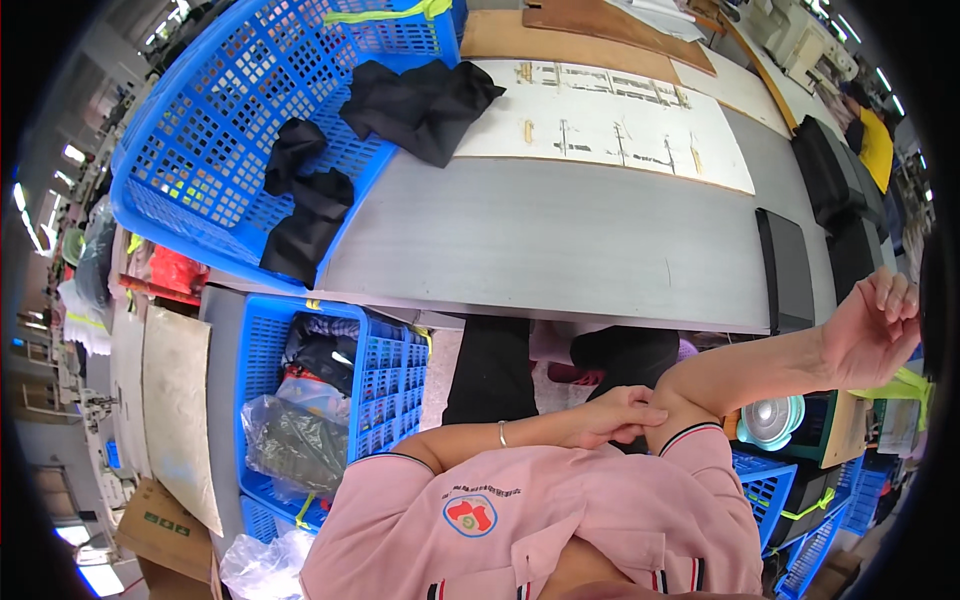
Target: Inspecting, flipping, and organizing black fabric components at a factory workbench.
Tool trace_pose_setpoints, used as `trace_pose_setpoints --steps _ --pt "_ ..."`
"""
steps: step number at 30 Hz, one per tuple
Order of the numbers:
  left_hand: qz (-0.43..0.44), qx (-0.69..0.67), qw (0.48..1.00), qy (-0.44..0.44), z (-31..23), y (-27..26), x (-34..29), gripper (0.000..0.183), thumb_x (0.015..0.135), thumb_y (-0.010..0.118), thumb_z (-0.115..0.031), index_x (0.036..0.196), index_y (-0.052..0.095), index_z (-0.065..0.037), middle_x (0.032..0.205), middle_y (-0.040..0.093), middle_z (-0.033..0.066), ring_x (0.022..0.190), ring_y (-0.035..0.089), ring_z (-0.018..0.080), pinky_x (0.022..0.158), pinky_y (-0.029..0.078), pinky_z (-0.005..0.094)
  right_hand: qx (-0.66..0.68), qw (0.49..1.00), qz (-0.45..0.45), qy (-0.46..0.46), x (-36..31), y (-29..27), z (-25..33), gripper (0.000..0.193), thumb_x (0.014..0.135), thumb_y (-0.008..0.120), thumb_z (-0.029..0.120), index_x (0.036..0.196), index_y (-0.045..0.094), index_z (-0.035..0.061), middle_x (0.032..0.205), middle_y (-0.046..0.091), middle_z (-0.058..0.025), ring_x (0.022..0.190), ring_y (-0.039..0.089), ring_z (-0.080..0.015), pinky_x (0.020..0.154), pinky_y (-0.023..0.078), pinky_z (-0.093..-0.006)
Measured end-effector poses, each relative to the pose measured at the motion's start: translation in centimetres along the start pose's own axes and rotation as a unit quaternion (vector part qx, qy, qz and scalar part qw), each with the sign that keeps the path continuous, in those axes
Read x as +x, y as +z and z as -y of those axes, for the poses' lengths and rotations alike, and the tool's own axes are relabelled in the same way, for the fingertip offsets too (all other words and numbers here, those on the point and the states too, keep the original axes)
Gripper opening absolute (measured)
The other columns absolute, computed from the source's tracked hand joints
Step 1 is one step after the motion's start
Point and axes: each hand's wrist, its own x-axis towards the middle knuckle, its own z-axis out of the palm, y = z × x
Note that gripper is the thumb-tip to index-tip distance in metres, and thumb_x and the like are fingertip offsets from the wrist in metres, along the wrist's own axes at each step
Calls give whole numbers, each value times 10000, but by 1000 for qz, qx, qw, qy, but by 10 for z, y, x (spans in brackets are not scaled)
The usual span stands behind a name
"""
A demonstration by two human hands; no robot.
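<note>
My left hand, with a bangle on its wrist, crosses my body. Its bent fingers are together and touch my right arm near the elbow, with nothing visible in them. Raised out to the right, my right hand has its fingers curled loosely inward; no object shows in them. Close to it on the right stands a dark upright shape at the edge of the picture. Nearest on the grey table is a flat black panel. Black fabric pieces lie at and over the rim of a large blue basket.
White marked board lies on the table's far side, near brown boards. Black padded blocks stand at the right. Left of my body, a second blue basket holds bagged items. A small fan sits below my right forearm.
</note>
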Motion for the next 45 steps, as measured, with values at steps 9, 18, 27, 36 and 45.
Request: trace_pose_setpoints --steps 9,18,27,36,45 --pt "-359 73 789 492 -183 -116 -31 399 945 637 -191 1318 569 -66 1285 543 86 1164 523 170 976 442 311 -267 951 -22 154 -64 -11 -51 241 1005 539 223 1017 626 -1 777 575 -57 640 485 -139 558 380 -259" --pt "-769 374 399 331 -315 -214 -47 548 841 697 -286 1350 563 -136 1540 248 291 1448 205 402 1122 302 495 -324 866 -57 377 -156 -25 -72 199 996 555 148 1023 657 -21 788 632 -70 639 553 -111 604 457 -236" --pt "-677 361 55 638 -319 -157 -126 424 804 678 -12 1223 611 5 1229 548 218 1149 530 372 1012 411 427 -376 817 -62 433 -178 -22 -57 184 976 592 132 1012 675 -28 774 657 -54 637 585 -94 621 469 -213" --pt "-395 627 387 548 -190 -22 -77 722 714 503 190 1376 548 -95 1140 679 62 972 635 188 852 505 313 -435 816 274 262 -243 14 -105 221 914 613 16 1135 613 2 1075 673 -129 951 661 -224 809 517 -286" --pt "-160 629 567 507 -55 44 -19 519 653 592 174 1111 695 -48 980 691 87 885 639 268 784 529 332 -419 780 137 444 -262 -51 -94 312 868 690 86 1144 559 21 1157 621 -129 974 629 -229 842 505 -323"
